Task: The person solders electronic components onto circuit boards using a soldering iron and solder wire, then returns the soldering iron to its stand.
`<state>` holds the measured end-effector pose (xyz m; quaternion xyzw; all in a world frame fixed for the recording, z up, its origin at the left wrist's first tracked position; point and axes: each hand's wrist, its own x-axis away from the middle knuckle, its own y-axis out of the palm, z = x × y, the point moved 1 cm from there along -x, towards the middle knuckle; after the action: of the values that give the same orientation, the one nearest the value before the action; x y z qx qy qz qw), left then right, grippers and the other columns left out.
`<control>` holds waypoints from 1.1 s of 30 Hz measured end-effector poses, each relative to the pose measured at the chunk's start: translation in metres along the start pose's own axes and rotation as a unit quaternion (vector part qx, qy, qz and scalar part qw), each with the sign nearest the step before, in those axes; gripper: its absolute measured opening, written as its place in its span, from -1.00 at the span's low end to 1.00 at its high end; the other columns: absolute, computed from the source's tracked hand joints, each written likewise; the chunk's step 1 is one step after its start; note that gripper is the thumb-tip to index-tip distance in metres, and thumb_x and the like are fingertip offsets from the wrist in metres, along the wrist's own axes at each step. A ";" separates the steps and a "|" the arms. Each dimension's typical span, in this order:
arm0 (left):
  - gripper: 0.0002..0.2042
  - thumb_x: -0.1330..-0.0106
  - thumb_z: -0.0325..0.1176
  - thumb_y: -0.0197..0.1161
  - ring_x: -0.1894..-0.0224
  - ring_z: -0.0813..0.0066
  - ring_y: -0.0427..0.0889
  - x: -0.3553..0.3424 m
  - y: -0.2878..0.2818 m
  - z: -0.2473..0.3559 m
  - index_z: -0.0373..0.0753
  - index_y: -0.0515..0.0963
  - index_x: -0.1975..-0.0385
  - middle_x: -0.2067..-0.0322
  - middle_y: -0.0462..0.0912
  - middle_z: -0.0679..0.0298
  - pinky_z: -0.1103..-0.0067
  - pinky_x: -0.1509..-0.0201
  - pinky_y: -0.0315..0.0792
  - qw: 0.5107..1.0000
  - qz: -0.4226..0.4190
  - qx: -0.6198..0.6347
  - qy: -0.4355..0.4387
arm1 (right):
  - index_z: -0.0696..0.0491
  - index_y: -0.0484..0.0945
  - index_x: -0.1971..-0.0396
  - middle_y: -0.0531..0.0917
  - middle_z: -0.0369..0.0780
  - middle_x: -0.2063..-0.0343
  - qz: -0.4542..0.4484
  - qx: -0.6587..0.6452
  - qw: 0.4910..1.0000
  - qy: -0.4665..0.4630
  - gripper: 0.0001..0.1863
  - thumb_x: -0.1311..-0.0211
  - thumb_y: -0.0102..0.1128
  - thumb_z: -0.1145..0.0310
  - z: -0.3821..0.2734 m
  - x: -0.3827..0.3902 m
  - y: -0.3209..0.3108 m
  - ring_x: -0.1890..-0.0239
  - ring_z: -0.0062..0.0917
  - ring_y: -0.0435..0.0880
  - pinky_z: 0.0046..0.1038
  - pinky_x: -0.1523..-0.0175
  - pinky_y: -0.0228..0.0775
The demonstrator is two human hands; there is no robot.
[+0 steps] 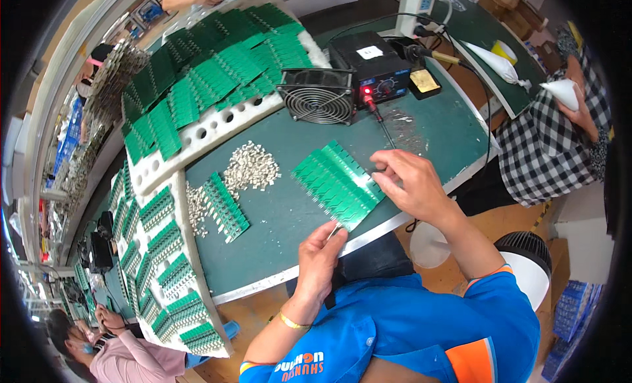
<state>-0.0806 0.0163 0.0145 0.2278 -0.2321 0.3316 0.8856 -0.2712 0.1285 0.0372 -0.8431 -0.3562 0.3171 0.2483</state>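
Green board panel point(337, 183) is pinched by left hand point(320, 256) at 6 o'clock, right hand point(411, 182) at 3 o'clock; loose metal parts point(250, 167) remain unfitted, many panels point(210, 77) already racked.

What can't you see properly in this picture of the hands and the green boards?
Head view:
- Near edge of the green board panel: covered by the left hand.
- What the right hand pinches: hidden behind its fingers.
- Small metal parts in the pile: too tiny to tell apart.
- Soldering iron tip: too thin and blurred to see.
- Green boards on the foam tray at the far left: bent and smeared by the lens rim.
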 end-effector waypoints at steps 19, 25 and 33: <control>-0.53 -0.24 -0.27 0.27 0.56 0.53 0.52 -0.024 -0.023 -0.011 -0.49 0.45 -0.05 0.63 0.52 0.25 0.48 0.45 0.38 0.959 -0.066 -0.242 0.131 | 0.07 0.40 0.06 0.45 -0.34 0.39 -0.115 -0.091 0.980 0.134 -0.52 0.02 0.36 0.55 -0.022 -0.020 0.053 0.40 -0.69 0.43 -0.56 0.29 0.36; -0.70 -0.34 -0.37 0.24 0.45 0.83 0.36 -0.011 -0.041 -0.012 -0.33 0.54 -0.03 0.50 0.49 0.52 0.74 0.41 0.26 0.971 -0.100 -0.185 0.113 | 0.08 0.41 0.09 0.55 -0.32 0.27 -0.148 -0.371 0.885 0.237 -0.61 -0.07 0.29 0.59 -0.028 -0.017 0.055 0.23 -0.70 0.55 -0.61 0.11 0.44; -0.75 -0.36 -0.37 0.24 0.51 0.88 0.20 0.024 -0.084 0.000 -0.28 0.58 0.02 0.58 0.29 0.62 0.79 0.44 0.06 0.992 -0.043 -0.044 0.107 | 0.03 0.48 0.12 0.56 -0.32 0.24 -0.201 -0.494 0.808 0.250 -0.63 -0.04 0.36 0.44 -0.069 -0.090 0.040 0.17 -0.66 0.55 -0.52 0.04 0.43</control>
<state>-0.0061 -0.0291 0.0069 0.1614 -0.1404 0.3055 0.9279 -0.2534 0.0223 0.0903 -0.8118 -0.5517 -0.1804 -0.0636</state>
